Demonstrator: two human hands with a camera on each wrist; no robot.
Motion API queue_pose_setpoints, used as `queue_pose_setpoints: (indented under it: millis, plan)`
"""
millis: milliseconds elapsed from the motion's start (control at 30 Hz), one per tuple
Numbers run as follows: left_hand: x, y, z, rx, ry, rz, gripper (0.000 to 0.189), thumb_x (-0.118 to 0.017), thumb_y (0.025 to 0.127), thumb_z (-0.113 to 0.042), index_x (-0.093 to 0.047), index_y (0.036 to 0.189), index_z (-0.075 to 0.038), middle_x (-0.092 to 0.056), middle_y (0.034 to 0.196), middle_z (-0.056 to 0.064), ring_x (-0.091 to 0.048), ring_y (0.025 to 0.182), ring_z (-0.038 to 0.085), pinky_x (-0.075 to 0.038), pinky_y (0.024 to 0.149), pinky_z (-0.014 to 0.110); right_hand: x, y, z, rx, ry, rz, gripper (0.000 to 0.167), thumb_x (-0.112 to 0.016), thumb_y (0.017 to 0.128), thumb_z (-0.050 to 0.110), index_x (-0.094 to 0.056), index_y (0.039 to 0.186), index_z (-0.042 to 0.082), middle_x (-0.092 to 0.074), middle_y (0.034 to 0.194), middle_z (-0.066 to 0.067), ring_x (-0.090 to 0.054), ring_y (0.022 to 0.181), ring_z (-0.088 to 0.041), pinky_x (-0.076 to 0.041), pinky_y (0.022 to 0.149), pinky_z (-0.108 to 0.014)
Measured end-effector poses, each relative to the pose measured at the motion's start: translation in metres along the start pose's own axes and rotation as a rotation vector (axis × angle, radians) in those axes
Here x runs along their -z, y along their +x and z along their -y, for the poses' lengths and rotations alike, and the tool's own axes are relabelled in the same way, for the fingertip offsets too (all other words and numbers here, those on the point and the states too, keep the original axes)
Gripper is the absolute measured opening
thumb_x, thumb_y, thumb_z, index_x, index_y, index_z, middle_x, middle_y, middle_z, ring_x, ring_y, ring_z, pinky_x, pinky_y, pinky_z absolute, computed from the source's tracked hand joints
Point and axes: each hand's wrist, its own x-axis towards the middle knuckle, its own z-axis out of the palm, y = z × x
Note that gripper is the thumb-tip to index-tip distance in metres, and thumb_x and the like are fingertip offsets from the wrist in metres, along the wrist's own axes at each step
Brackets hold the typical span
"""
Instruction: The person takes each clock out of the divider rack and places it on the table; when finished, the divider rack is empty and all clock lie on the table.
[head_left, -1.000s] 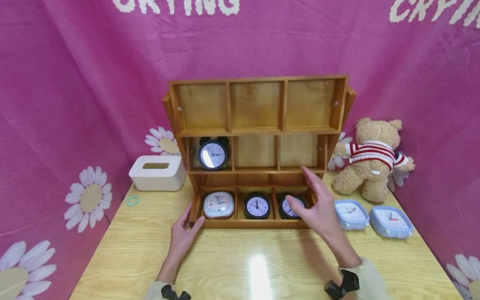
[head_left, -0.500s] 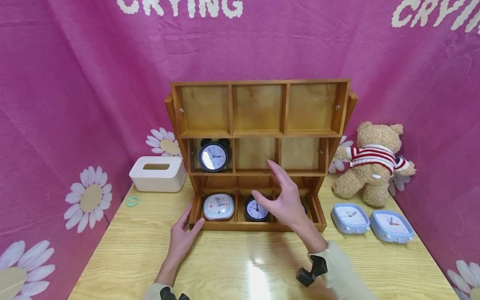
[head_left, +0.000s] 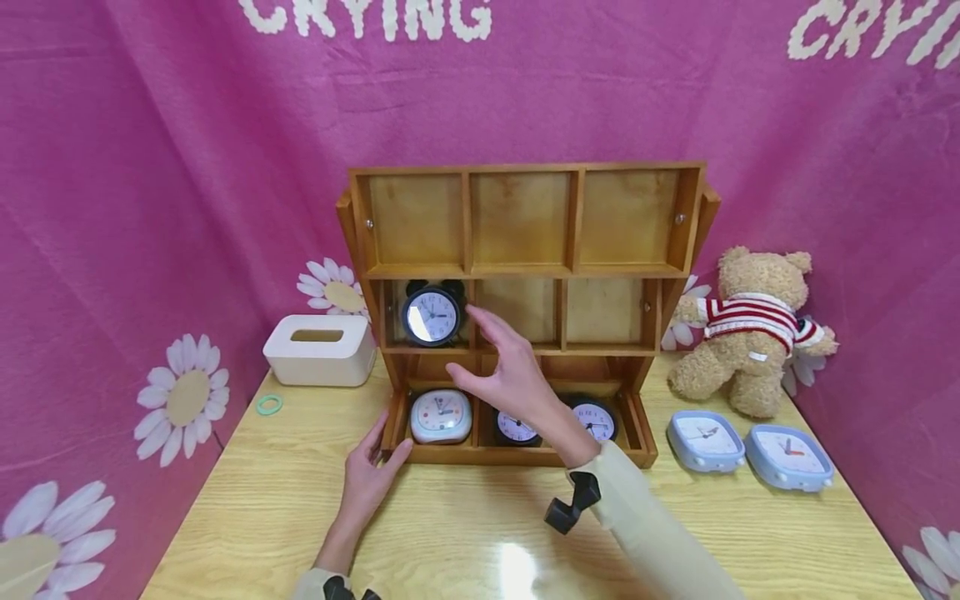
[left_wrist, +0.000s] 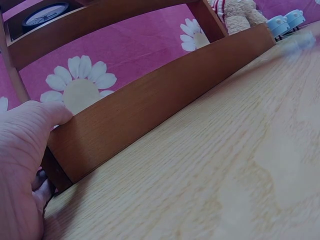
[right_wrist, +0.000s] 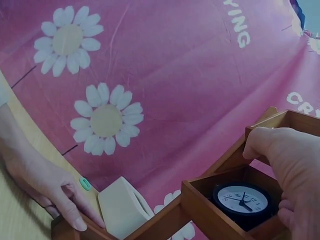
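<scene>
A tiered wooden display shelf [head_left: 480, 456] stands on the table. My left hand [head_left: 367, 473] grips its lower left corner, thumb over the front board and fingers round the side. My right hand [head_left: 516, 379] hovers before the shelf, thumb and fingers spread and holding nothing. Its fingertips are close to a black twin-bell alarm clock [head_left: 431, 316] in the middle row's left compartment. Below, a pale blue-and-white clock [head_left: 441, 414] lies in the bottom left compartment. A round black clock [head_left: 514, 428] in the bottom middle is partly covered by my right hand; another black clock [head_left: 596, 419] fills the bottom right.
Right of the shelf lie two light-blue clocks [head_left: 705, 442], with a teddy bear [head_left: 756, 333] in a striped sweater behind them. At the left are a white tissue box [head_left: 318, 362] and a small green ring [head_left: 268, 405]. Pink cloth surrounds the table.
My right hand has moved left across the shelf, from the bottom right clock to near the middle row's black alarm clock, still spread. My left hand has kept its grip on the corner.
</scene>
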Motion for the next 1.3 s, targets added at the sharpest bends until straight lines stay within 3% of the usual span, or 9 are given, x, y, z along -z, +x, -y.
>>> queue_pose_setpoints:
  millis: [200, 467, 933, 1300]
  plan:
    - [0.000, -0.001, 0.001, 0.005, 0.007, 0.003, 0.070, -0.079, 0.095, -0.020, -0.048, 0.156, -0.006, -0.045, 0.159, 0.016, -0.042, 0.147, 0.034, -0.037, 0.118, 0.049, -0.012, 0.020, 0.001, 0.034, -0.065, -0.006, 0.079, -0.085, 0.085, 0.023, -0.050, 0.149, -0.005, -0.057, 0.148, -0.021, -0.056, 0.135, -0.033, -0.051, 0.109, -0.045]
    - [-0.001, -0.001, 0.002, -0.005, 0.008, 0.001, 0.069, -0.078, 0.096, -0.018, -0.048, 0.156, -0.004, -0.045, 0.158, 0.019, -0.043, 0.146, 0.035, -0.037, 0.117, 0.048, -0.029, 0.034, -0.002, 0.078, -0.210, -0.087, 0.080, -0.088, 0.080, 0.022, -0.053, 0.145, -0.007, -0.058, 0.144, -0.024, -0.054, 0.133, -0.039, -0.045, 0.114, -0.049]
    - [-0.001, -0.002, 0.003, -0.002, 0.008, -0.009, 0.068, -0.079, 0.095, -0.018, -0.050, 0.155, -0.005, -0.046, 0.159, 0.016, -0.042, 0.145, 0.034, -0.038, 0.117, 0.048, -0.052, 0.043, -0.014, 0.152, -0.659, -0.162, 0.099, -0.095, 0.070, 0.048, -0.052, 0.140, -0.008, -0.060, 0.130, -0.024, -0.056, 0.111, -0.038, -0.047, 0.095, -0.046]
    - [0.001, 0.001, 0.003, -0.022, -0.013, 0.004, 0.070, -0.079, 0.095, -0.017, -0.047, 0.156, -0.004, -0.045, 0.159, 0.016, -0.044, 0.144, 0.034, -0.037, 0.117, 0.048, -0.058, 0.050, -0.011, 0.134, -0.701, -0.206, 0.097, -0.094, 0.070, 0.053, -0.055, 0.137, -0.007, -0.062, 0.125, -0.021, -0.055, 0.104, -0.034, -0.047, 0.088, -0.042]
